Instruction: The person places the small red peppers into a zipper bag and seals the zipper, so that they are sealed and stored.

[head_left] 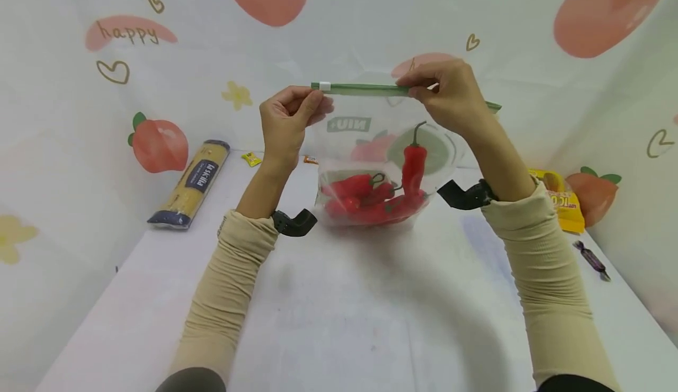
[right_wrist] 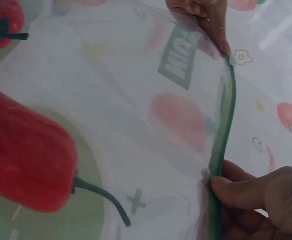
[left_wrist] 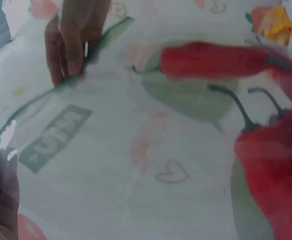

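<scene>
A clear zip bag [head_left: 339, 145] with a green top strip hangs upright between both hands, over the far part of the table. Several red peppers [head_left: 414, 168] with green stems are inside, most at the bottom and one standing at the right. The left hand [head_left: 288, 121] pinches the bag's upper left corner, beside the white slider [head_left: 325, 86]. My right hand [head_left: 445, 95] pinches the green strip [right_wrist: 228, 115] toward its right end, thumb on the near side. In the left wrist view the peppers [left_wrist: 213, 61] show through the plastic.
A pasta pack [head_left: 193, 183] lies at the table's left edge. Small wrapped sweets [head_left: 251, 159] sit at the back. On the right are a yellow packet [head_left: 569, 206] and a dark wrapped candy [head_left: 592, 259]. Printed cloth walls surround the white table [head_left: 328, 321].
</scene>
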`<state>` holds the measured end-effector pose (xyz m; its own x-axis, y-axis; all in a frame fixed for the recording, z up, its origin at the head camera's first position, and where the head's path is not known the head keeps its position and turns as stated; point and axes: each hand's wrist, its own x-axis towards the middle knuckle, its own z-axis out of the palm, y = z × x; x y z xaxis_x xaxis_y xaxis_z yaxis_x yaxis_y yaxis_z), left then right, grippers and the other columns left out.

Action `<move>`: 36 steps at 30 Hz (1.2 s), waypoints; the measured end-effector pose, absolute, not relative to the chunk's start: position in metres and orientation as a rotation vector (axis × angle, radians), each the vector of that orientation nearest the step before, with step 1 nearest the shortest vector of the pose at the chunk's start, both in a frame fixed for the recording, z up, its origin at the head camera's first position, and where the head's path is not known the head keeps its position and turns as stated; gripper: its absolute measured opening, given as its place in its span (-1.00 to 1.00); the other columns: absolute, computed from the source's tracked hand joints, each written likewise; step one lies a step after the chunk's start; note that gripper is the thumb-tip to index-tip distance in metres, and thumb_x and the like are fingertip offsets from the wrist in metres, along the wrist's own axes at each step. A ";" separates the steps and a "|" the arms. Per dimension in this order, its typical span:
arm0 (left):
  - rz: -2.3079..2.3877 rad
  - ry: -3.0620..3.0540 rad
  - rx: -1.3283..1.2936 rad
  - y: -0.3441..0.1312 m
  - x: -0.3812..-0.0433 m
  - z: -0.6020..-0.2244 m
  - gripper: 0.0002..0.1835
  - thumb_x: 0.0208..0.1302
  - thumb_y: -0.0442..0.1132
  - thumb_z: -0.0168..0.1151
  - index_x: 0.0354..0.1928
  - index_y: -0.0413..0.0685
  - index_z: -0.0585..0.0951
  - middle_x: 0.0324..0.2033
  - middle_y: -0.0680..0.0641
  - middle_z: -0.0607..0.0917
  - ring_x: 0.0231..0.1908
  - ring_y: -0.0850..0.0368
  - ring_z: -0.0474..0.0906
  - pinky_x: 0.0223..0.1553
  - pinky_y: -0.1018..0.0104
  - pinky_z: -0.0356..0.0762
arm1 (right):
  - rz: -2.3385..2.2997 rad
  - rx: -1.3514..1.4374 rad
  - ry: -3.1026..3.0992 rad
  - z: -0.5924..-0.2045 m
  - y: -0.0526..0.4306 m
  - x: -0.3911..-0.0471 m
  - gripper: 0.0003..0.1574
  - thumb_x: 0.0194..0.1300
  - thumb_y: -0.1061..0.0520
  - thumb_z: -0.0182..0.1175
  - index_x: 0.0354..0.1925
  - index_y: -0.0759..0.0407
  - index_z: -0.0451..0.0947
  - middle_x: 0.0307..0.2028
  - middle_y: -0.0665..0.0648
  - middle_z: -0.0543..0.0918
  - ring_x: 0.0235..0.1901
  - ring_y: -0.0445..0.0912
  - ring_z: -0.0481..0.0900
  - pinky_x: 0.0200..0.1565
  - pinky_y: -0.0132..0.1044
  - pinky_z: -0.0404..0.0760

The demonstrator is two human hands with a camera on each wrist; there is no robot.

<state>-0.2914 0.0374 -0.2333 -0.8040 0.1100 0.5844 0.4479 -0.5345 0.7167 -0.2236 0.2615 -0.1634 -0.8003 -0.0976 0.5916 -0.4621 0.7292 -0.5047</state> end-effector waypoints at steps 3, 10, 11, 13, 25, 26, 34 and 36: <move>-2.387 -1.394 -0.885 0.040 -0.290 -0.229 -0.96 0.14 -0.41 0.23 -0.41 -0.26 0.62 -0.56 0.03 0.72 -0.49 0.17 0.68 -0.34 0.35 0.67 | 0.863 0.468 -2.327 -0.165 0.252 -0.226 -0.77 0.12 0.43 0.15 -0.24 0.34 0.66 -0.20 0.19 0.67 -0.33 -0.41 0.52 -0.20 -0.58 0.52; -2.382 -1.382 -0.874 0.046 -0.287 -0.228 -0.92 0.14 -0.39 0.22 -0.37 -0.31 0.63 -0.55 0.04 0.73 -0.47 0.19 0.69 -0.36 0.36 0.67 | 0.937 0.543 -2.315 -0.166 0.204 -0.234 -0.69 0.14 0.15 0.27 -0.12 0.23 0.63 -0.18 0.19 0.69 -0.22 -0.19 0.60 -0.17 -0.47 0.50; -2.378 -1.378 -0.875 0.047 -0.287 -0.228 -0.91 0.14 -0.39 0.22 -0.37 -0.31 0.64 -0.55 0.05 0.73 -0.47 0.19 0.69 -0.36 0.37 0.67 | 0.951 0.562 -2.320 -0.166 0.198 -0.235 -0.69 0.14 0.15 0.26 -0.12 0.23 0.63 -0.18 0.19 0.68 -0.21 -0.15 0.60 -0.15 -0.46 0.51; -2.369 -1.361 -0.876 0.048 -0.287 -0.229 -0.92 0.14 -0.40 0.21 -0.38 -0.29 0.65 -0.55 0.05 0.73 -0.48 0.19 0.69 -0.37 0.37 0.66 | 0.965 0.577 -2.335 -0.164 0.186 -0.238 -0.71 0.15 0.16 0.25 -0.13 0.24 0.64 -0.18 0.17 0.69 -0.21 -0.14 0.60 -0.13 -0.45 0.53; -2.418 -1.277 -0.803 0.054 -0.288 -0.231 -0.93 0.13 -0.37 0.22 -0.42 -0.21 0.66 -0.55 0.03 0.72 -0.49 0.18 0.69 -0.40 0.43 0.65 | 0.783 0.515 -2.419 -0.160 0.193 -0.235 -0.82 0.20 0.20 0.19 -0.25 0.25 0.67 -0.27 0.13 0.68 -0.27 -0.17 0.58 -0.17 -0.44 0.53; -2.426 -1.278 -0.790 0.054 -0.288 -0.231 -0.94 0.13 -0.37 0.23 -0.43 -0.20 0.66 -0.56 0.03 0.72 -0.49 0.18 0.69 -0.40 0.42 0.65 | 0.787 0.496 -2.420 -0.161 0.197 -0.233 -0.81 0.20 0.20 0.20 -0.24 0.25 0.67 -0.27 0.13 0.67 -0.27 -0.17 0.58 -0.16 -0.44 0.52; -2.460 -1.286 -0.760 0.051 -0.290 -0.231 -0.91 0.11 -0.33 0.25 -0.42 -0.24 0.65 -0.53 0.00 0.73 -0.46 0.15 0.69 -0.34 0.39 0.66 | 0.750 0.454 -2.328 -0.165 0.247 -0.215 -0.87 0.14 0.27 0.24 -0.32 0.30 0.68 -0.33 0.19 0.67 -0.38 -0.30 0.50 -0.26 -0.58 0.49; -2.470 -1.275 -0.737 0.050 -0.291 -0.232 -0.91 0.10 -0.33 0.26 -0.43 -0.25 0.65 -0.53 0.00 0.73 -0.47 0.15 0.69 -0.35 0.40 0.66 | 0.736 0.395 -2.314 -0.166 0.262 -0.207 -0.88 0.13 0.27 0.26 -0.33 0.28 0.69 -0.38 0.07 0.67 -0.41 -0.35 0.48 -0.30 -0.61 0.48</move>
